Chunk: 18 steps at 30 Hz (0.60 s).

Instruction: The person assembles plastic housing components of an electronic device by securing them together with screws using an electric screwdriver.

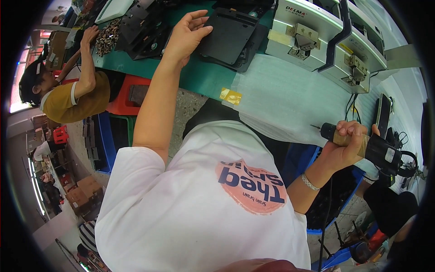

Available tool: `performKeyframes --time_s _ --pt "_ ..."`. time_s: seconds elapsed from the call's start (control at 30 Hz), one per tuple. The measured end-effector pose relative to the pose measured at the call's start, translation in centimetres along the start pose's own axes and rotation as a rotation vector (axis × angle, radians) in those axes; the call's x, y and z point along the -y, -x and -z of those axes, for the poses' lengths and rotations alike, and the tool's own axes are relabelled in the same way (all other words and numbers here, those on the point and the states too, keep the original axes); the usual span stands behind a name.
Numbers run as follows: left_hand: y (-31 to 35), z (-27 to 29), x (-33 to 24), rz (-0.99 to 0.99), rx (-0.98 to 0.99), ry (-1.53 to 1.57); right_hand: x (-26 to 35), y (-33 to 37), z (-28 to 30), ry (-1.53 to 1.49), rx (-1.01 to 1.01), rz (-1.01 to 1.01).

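Observation:
My left hand [188,36] is open, its fingers stretched out beside the left edge of a flat black plastic panel [230,35]. Whether the thumb touches the panel I cannot tell. The panel lies on top of other black parts on the green bench mat. At the right, my right hand [349,141] is wrapped round a black electric screwdriver [383,153] with tan tape on its body. Its thin bit points left, over the white foam sheet [276,97] and away from the panel.
Two metal screw feeders [297,43] stand at the back right. More black plastic parts [141,27] and a heap of small brownish metal pieces [108,37] lie at the left. Another person [74,97] works there, near a red stool [129,95]. A blue crate [312,231] sits below my right arm.

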<state>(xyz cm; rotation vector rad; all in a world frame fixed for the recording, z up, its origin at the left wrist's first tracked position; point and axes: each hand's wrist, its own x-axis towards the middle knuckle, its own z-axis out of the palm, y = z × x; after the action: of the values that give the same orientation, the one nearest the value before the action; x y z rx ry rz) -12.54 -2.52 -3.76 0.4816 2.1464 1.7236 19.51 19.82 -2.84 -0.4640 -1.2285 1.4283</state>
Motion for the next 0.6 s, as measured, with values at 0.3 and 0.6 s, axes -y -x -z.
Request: performKeyframes --time_s 0.3,0.6 --pt "-0.6 0.1 0.4 -0.052 -0.017 0.073 0.0 0.0 0.1 -0.006 -0.002 0.015" --pt "-0.4 -0.5 -2.6 0.050 0.004 0.143 -0.1 0.0 -0.1 0.008 -0.004 0.024"
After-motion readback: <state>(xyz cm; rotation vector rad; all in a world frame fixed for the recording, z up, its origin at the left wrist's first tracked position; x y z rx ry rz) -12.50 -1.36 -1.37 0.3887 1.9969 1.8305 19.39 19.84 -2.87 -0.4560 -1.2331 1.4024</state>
